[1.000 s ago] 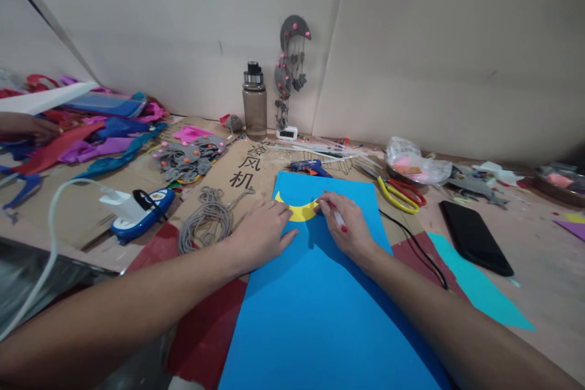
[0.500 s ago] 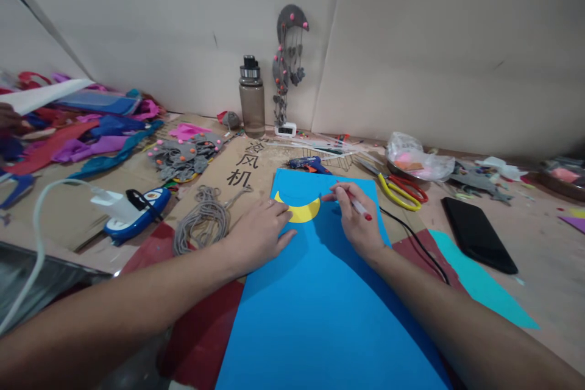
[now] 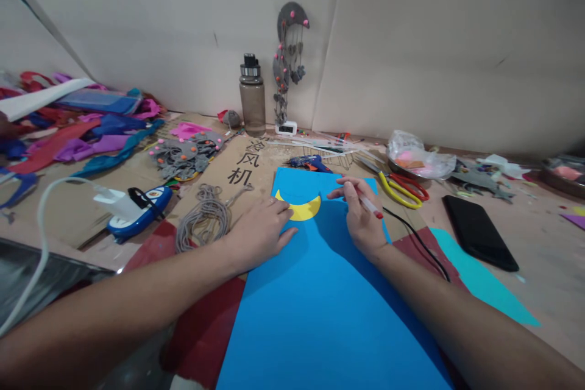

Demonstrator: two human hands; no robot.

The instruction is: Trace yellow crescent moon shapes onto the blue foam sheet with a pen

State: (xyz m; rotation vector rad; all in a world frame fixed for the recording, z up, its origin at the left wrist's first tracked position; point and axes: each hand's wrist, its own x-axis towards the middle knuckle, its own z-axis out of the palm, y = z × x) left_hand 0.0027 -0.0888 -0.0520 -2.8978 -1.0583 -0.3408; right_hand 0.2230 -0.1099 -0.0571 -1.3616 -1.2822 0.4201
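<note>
A large blue sheet point(image 3: 320, 292) lies in front of me on the table. A yellow crescent piece point(image 3: 301, 209) rests near its far edge. My left hand point(image 3: 260, 233) lies flat with spread fingers, pressing on the sheet and touching the crescent's left tip. My right hand point(image 3: 361, 216) is closed around a white pen with a red cap point(image 3: 370, 206), its tip end near the sheet's far edge to the right of the crescent.
Yellow and red scissors point(image 3: 402, 187), a blue glue gun point(image 3: 307, 163), a black phone point(image 3: 479, 233), a grey cord bundle point(image 3: 203, 220), a bottle point(image 3: 252, 97), grey felt pieces point(image 3: 185, 154), coloured scraps point(image 3: 82, 128), a white charger on a blue device point(image 3: 132, 210).
My right hand lifted away from the crescent's right tip and moved right and farther back, turning the pen's red end outward. My left hand stayed put.
</note>
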